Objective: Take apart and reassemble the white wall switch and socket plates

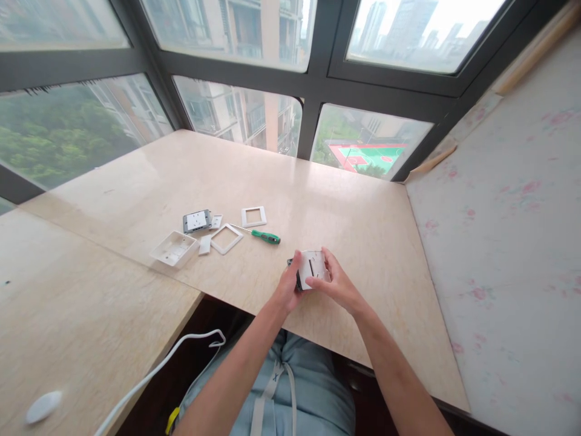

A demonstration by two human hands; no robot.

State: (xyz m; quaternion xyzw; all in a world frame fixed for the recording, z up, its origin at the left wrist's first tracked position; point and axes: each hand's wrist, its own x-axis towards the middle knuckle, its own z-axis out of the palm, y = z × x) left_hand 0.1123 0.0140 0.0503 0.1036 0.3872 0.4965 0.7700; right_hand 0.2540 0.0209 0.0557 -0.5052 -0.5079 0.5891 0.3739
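Note:
My left hand [288,284] and my right hand [333,281] both grip a small white wall socket module [311,266] just above the beige stone tabletop [345,224], near its front edge. The left fingers curl round its dark left side; the right thumb and fingers press on its white face. Farther left on the table lie a green-handled screwdriver [262,235], two white square frames [253,216] [226,238], a grey socket insert [196,221], a white back box [175,248] and small white cover pieces [205,244].
A second lower table [68,315] stands at the left with a white oval object [43,406] and a white cable [158,363] hanging by it. Large windows run along the back. A floral-patterned surface [508,242] lies on the right.

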